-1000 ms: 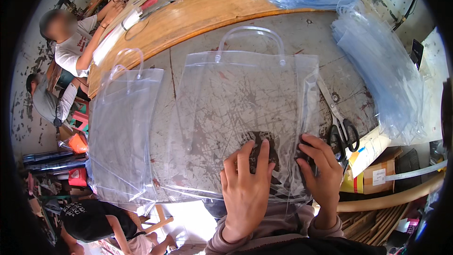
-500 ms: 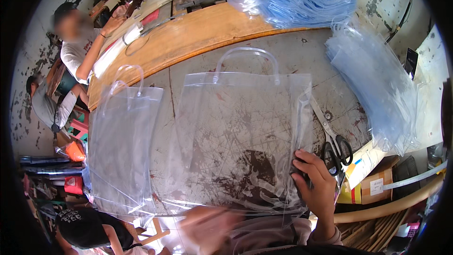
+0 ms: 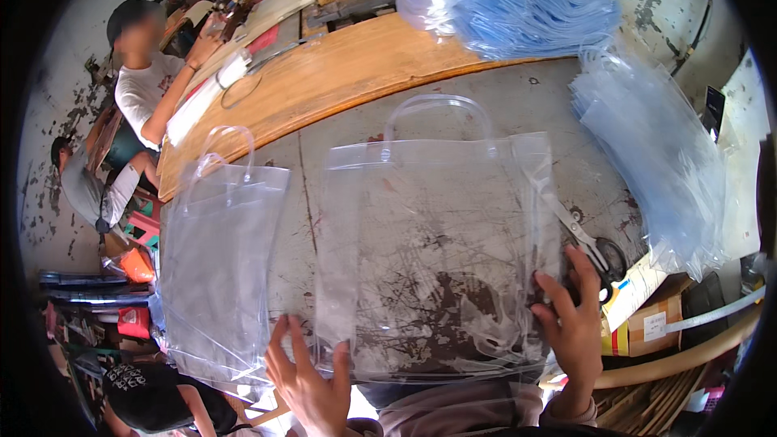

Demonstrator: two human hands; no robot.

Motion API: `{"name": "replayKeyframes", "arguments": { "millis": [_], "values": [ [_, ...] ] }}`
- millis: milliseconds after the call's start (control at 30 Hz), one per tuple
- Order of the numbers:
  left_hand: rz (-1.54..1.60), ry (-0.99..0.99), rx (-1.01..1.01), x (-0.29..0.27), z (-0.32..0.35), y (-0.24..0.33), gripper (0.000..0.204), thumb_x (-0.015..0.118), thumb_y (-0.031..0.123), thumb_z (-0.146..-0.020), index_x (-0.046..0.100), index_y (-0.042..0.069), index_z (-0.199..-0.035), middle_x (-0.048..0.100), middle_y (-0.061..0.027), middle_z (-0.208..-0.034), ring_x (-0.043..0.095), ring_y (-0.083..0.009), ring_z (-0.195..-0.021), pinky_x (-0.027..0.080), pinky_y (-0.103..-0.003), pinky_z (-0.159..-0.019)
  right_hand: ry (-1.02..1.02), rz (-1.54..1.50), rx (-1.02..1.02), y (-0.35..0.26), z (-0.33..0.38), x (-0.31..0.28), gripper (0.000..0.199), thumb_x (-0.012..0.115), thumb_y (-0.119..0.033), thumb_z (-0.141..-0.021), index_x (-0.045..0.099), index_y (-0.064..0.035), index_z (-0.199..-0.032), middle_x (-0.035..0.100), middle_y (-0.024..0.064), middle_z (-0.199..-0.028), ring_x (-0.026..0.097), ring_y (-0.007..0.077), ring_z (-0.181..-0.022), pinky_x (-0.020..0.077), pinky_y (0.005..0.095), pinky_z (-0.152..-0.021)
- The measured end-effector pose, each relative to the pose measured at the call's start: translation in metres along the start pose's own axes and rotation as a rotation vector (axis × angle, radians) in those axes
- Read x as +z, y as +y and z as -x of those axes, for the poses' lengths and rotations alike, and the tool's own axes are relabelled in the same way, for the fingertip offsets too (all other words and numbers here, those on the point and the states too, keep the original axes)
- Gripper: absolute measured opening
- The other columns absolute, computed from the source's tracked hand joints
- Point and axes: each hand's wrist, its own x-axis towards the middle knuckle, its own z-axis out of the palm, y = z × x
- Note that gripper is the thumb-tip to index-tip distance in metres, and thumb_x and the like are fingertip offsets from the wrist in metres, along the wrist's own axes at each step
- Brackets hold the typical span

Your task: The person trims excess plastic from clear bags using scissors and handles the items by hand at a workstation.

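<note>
A clear plastic bag [image 3: 437, 235] with a looped clear handle [image 3: 437, 100] lies flat in front of me on the scuffed grey table. By its lower left corner is my left hand [image 3: 314, 384], fingers spread. My right hand [image 3: 573, 320] is at the bag's right side, fingers apart, with thumb and fingertips near or on the edge. Just beyond the right fingers lie black-handled scissors [image 3: 609, 263], blades pointing away and partly under the bag's edge. To the left rests a second group of clear handled bags [image 3: 222, 275]; how many is unclear.
A large stack of bluish clear plastic [image 3: 534, 8] sits on the raised wooden board [image 3: 348, 65] at the back. More clear bags [image 3: 655, 162] are heaped at the right. A cardboard box [image 3: 647, 330] stands below the table's right edge. Other people [image 3: 150, 89] are at the left.
My left hand, blurred at the lower middle before, has moved left to the bag's lower left corner. My right hand's fingers have spread more. The whole view has shifted a little.
</note>
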Motion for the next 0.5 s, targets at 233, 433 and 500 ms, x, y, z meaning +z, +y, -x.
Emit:
{"name": "replayKeyframes", "arguments": {
  "millis": [233,433,500],
  "values": [
    [0.319,-0.098,-0.149,0.007,0.005,0.021,0.051,0.073,0.016,-0.069,0.057,0.001,-0.115,0.053,-0.0155,-0.114,0.056,-0.0311,-0.096,0.047,-0.040,-0.081,0.053,0.009,0.056,0.001,-0.003,0.003,0.034,0.067,-0.006,-0.074,0.062,-0.0062,-0.107,0.047,0.0173,-0.129,0.047,0.0373,-0.114,0.0410,0.0424,-0.092],
    [0.285,0.007,-0.078,0.010,0.016,0.029,0.037,0.062,-0.007,-0.074,0.067,0.008,-0.107,0.060,-0.0087,-0.106,0.059,-0.0200,-0.085,0.050,-0.030,-0.069,0.124,0.081,0.018,-0.003,-0.003,0.008,0.024,0.058,0.001,-0.081,0.062,-0.0024,-0.104,0.051,0.0161,-0.131,0.052,0.0355,-0.113,0.0446,0.0396,-0.089],
    [0.369,-0.036,0.113,-0.001,0.016,0.034,0.039,0.061,-0.007,-0.074,0.065,0.007,-0.110,0.060,-0.0089,-0.107,0.058,-0.0211,-0.084,0.050,-0.031,-0.069,0.139,0.098,0.021,-0.003,-0.002,0.007,0.021,0.055,0.001,-0.084,0.062,-0.0009,-0.104,0.050,0.0164,-0.132,0.052,0.0359,-0.114,0.0448,0.0385,-0.090]
  ]
}}
